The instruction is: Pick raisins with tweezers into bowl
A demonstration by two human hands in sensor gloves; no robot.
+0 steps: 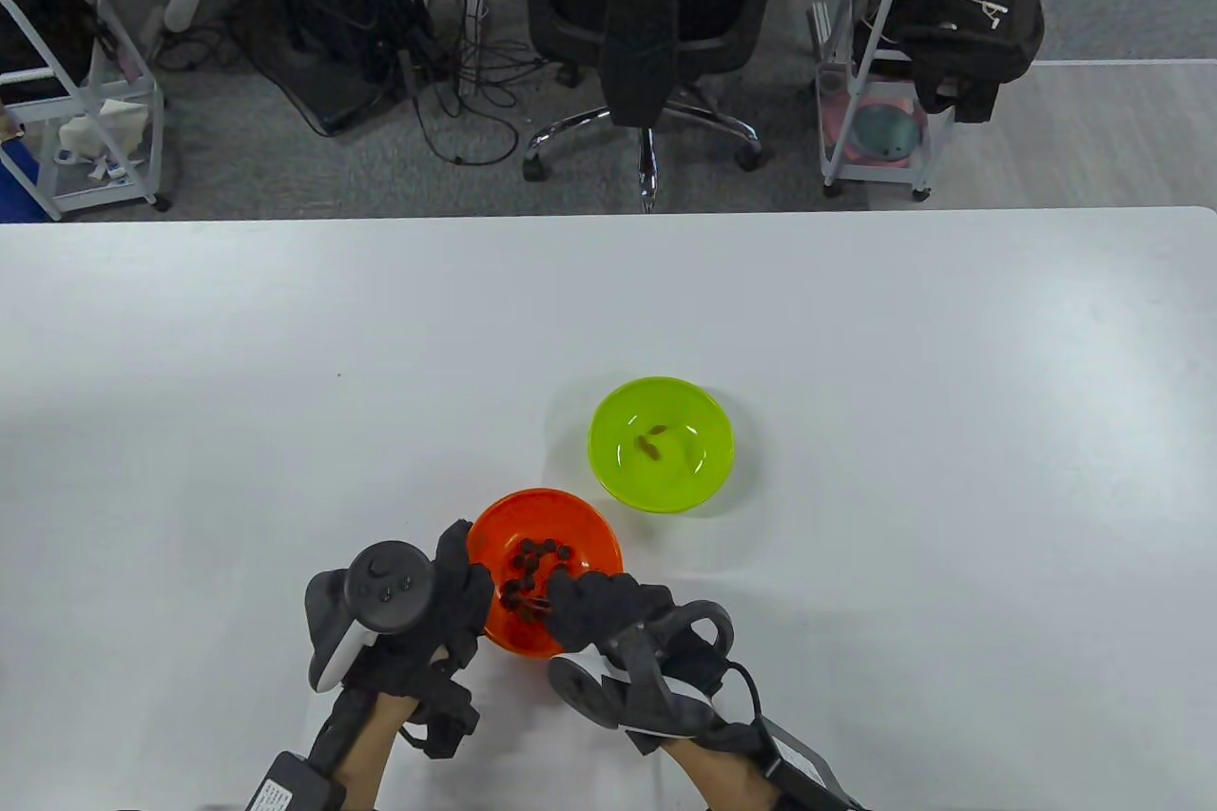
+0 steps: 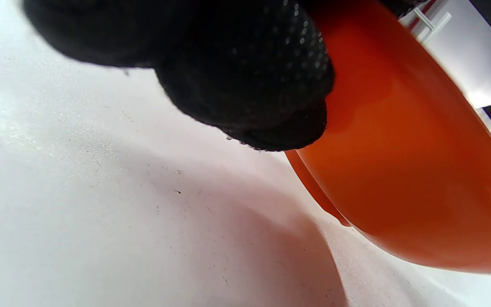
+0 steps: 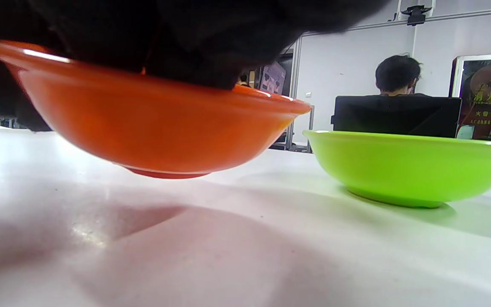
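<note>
Raisins (image 1: 531, 569), small dark wrinkled ones in the orange plastic bowl (image 1: 580, 526), are looking soft and sticky; I'm pinching thin tweezers (image 1: 540, 604) in my right hand (image 1: 608, 613), grip pressed together, aiming mid-body.

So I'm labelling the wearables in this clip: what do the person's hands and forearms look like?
Both the left hand and the right hand wear black fabric gloves; the left wrist view shows small grip dots on the fingers. Each back carries a dark tracker with a ring and a white underside. Bare forearms show below, with black boxes and a cable at the wrists.

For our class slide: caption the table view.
Left hand steadies the orange bowl of raisins while right hand reaches in; green bowl beside.
</note>
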